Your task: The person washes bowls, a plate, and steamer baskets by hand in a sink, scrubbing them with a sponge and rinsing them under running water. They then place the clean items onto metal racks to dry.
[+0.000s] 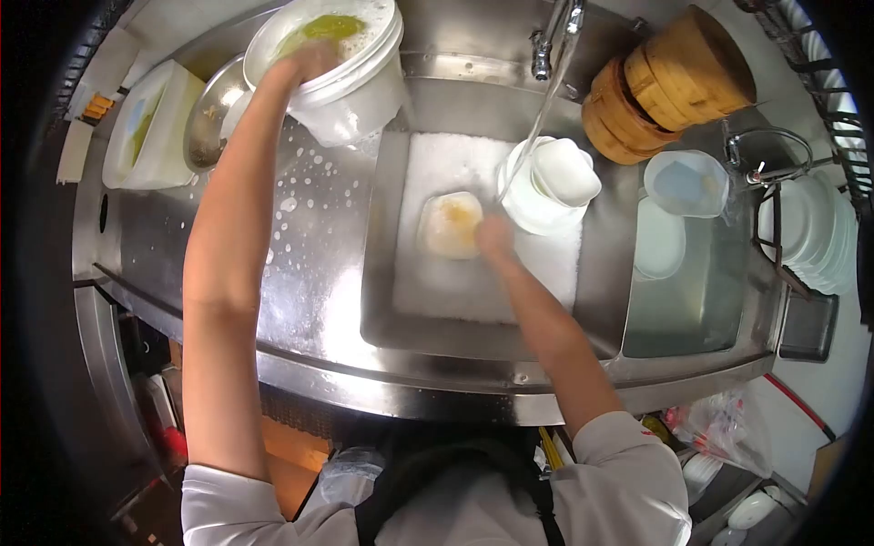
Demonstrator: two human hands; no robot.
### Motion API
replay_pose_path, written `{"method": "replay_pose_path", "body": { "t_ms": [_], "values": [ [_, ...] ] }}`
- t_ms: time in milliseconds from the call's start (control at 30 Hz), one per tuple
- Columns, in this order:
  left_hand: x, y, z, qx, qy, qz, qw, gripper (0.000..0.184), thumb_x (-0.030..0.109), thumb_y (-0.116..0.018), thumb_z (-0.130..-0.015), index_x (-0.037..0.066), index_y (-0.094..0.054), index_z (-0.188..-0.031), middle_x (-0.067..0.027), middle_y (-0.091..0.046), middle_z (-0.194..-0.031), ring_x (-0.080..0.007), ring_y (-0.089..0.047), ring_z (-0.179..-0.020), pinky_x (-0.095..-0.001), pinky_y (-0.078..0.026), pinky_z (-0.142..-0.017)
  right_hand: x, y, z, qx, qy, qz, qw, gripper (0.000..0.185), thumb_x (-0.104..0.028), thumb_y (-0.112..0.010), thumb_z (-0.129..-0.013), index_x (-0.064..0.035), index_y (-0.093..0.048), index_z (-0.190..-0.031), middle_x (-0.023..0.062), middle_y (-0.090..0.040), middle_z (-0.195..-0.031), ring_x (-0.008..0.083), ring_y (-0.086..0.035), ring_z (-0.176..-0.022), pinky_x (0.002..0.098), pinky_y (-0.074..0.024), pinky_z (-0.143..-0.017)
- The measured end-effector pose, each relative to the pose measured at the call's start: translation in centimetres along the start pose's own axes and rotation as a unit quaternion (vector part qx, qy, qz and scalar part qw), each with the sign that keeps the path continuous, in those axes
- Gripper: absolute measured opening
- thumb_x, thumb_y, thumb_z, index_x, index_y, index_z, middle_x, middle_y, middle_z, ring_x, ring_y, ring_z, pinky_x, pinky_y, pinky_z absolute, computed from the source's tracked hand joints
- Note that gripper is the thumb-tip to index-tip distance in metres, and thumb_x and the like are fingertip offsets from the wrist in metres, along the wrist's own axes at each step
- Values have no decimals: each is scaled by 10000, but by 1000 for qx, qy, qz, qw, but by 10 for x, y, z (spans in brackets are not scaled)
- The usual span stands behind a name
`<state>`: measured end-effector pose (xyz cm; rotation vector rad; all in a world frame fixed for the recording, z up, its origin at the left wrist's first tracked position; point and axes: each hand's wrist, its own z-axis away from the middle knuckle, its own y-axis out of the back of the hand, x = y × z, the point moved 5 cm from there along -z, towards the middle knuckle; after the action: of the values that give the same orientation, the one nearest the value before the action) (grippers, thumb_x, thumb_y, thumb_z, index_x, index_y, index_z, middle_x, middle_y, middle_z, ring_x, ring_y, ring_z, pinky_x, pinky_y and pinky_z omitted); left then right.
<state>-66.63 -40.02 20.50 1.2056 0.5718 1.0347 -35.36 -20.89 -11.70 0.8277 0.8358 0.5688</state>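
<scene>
My left hand (314, 62) reaches into a white bucket (350, 105) of soapy, yellow-green liquid at the upper left; its fingers are hidden inside the rim. My right hand (494, 237) is at the right edge of a whitish, rounded square dish (451, 225) with a yellowish patch, in the foam-filled sink (437, 300). Blur hides how its fingers meet the dish. Just beyond that hand, white stacked containers (546, 187) stand in the foam under a stream of water from the tap (543, 55).
Two wooden tubs (678, 73) lean together at the upper right. Beside them, a second basin (687, 305) holds water and pale containers. White plates (806, 227) stand in a rack at the far right. A metal bowl (208, 118) and white bin (155, 127) sit at the left.
</scene>
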Motion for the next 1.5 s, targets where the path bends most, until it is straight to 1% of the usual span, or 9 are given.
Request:
{"method": "replay_pose_path", "body": {
  "t_ms": [200,300,500,833,900,1067,1267,1367,1500],
  "values": [
    [24,44,29,296,-129,297,899,372,233,-568,-792,81,-614,-1128,-162,-642,-1024,-282,-613,-954,-322,-456,-849,-20,79,-26,-40,75,-130,988,308,-123,-515,-835,70,-539,-1074,178,-644,-893,327,-652,-811,364,-566,-592],
    [94,48,102,386,-207,373,818,330,176,-584,-791,101,-632,-1109,-156,-625,-1062,-272,-608,-962,-327,-462,-846,-25,118,1,15,-60,-547,835,465,-137,-526,-872,77,-351,-1246,226,-531,-1095,352,-630,-877,329,-576,-495],
    [184,-208,83,164,-311,121,928,395,147,-644,-758,116,-601,-1150,-174,-584,-1089,-317,-516,-1104,-413,-436,-922,-47,162,39,13,-46,-585,810,353,-117,-446,-899,90,-403,-1182,215,-583,-964,285,-621,-525,327,-538,-402],
    [207,-243,82,-72,-165,57,982,343,112,-559,-785,52,-566,-1122,-233,-579,-1037,-366,-541,-1040,-445,-435,-904,-5,126,62,-5,-93,-483,870,308,-100,-464,-839,43,-494,-1111,160,-616,-846,232,-614,-536,320,-484,-366],
    [233,-234,109,173,-393,77,900,451,134,-522,-826,108,-483,-1275,-202,-485,-1215,-391,-483,-1115,-472,-431,-908,-12,122,59,-43,-78,-465,881,269,-116,-470,-849,37,-528,-1062,149,-620,-810,212,-591,-488,312,-467,-361],
    [177,-252,61,-67,7,181,981,458,235,-521,-857,65,-466,-1278,-214,-414,-1324,-341,-450,-1192,-480,-414,-938,-8,174,64,73,-25,-334,939,298,-77,-461,-848,53,-477,-1117,163,-591,-664,255,-606,-539,368,-482,-453],
    [175,-331,88,-1,252,723,643,423,297,-447,-911,56,-491,-1256,-174,-521,-1240,-334,-521,-1121,-475,-415,-950,4,106,49,353,-58,-272,893,318,-74,-448,-873,56,-385,-1156,201,-578,-695,357,-598,-632,425,-464,-504],
    [191,-231,109,-258,168,890,337,421,325,-409,-936,61,-504,-1250,-147,-575,-1195,-334,-556,-1082,-470,-416,-955,17,69,66,-127,-175,-577,787,346,-102,-469,-873,32,-379,-1178,154,-585,-757,265,-590,-585,335,-414,-393],
    [218,-270,105,-141,101,921,350,387,311,-400,-926,84,-529,-1211,-89,-592,-1161,-250,-590,-1015,-439,-477,-855,4,78,65,140,-238,-759,589,381,-113,-493,-865,-51,-390,-1227,118,-555,-955,192,-551,-551,271,-378,-360]
  ]
}}
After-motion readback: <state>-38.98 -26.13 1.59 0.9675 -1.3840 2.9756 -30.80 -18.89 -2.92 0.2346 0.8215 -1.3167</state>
